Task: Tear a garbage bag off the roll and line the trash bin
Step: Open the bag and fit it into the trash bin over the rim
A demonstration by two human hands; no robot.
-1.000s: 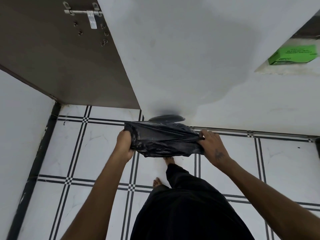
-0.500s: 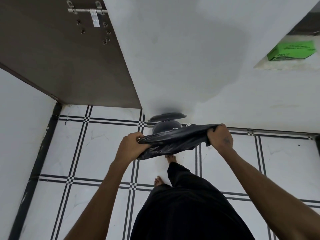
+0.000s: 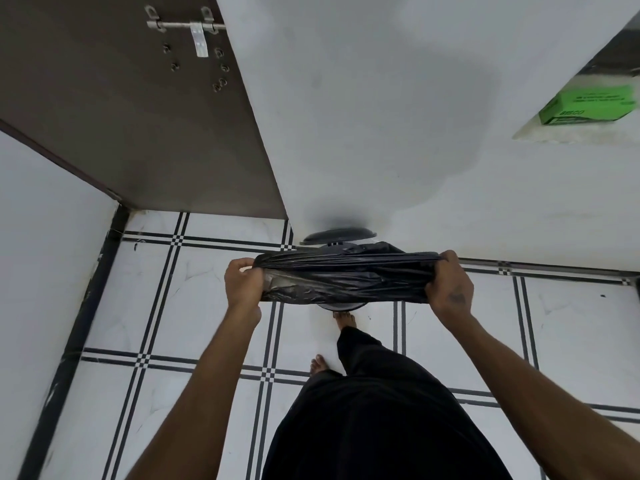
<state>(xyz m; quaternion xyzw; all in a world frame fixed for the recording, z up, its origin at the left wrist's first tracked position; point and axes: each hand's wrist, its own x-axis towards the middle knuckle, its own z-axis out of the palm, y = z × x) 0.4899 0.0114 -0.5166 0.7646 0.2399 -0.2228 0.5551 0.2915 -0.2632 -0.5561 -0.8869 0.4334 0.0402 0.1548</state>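
While I stand over the trash bin (image 3: pixel 337 305), everything I can place is placed around it. Off to its left and further back is the brown door (image 3: pixel 138 133) with its latch (image 3: pixel 197 31), and the tiled floor (image 3: pixel 173 306) runs out to that side. My left hand (image 3: pixel 242 284) sits just left of the bin, fist closed on one bunched end of the black garbage bag (image 3: pixel 346 278). That bag is pulled into a taut band directly over the bin, hiding nearly all of its opening; only the raised lid (image 3: pixel 337 235) behind and a sliver of the rim in front show. My right hand (image 3: pixel 448 287) is just right of the bin, also clenched tight on the other end of the plastic. Well off to the right and higher up, a green box (image 3: pixel 588 103) lies on a ledge.

I judge the bag is already off the roll and I am stretching its mouth, though I cannot tell from here whether the mouth is truly open or only gathered. What could go wrong: pulling this thin film harder between two fists may split it, and if the mouth is not parted it will lie across the rim instead of dropping in. My foot (image 3: pixel 344 318) is close to the base, so a nudge could shift the bin as I lower the bag
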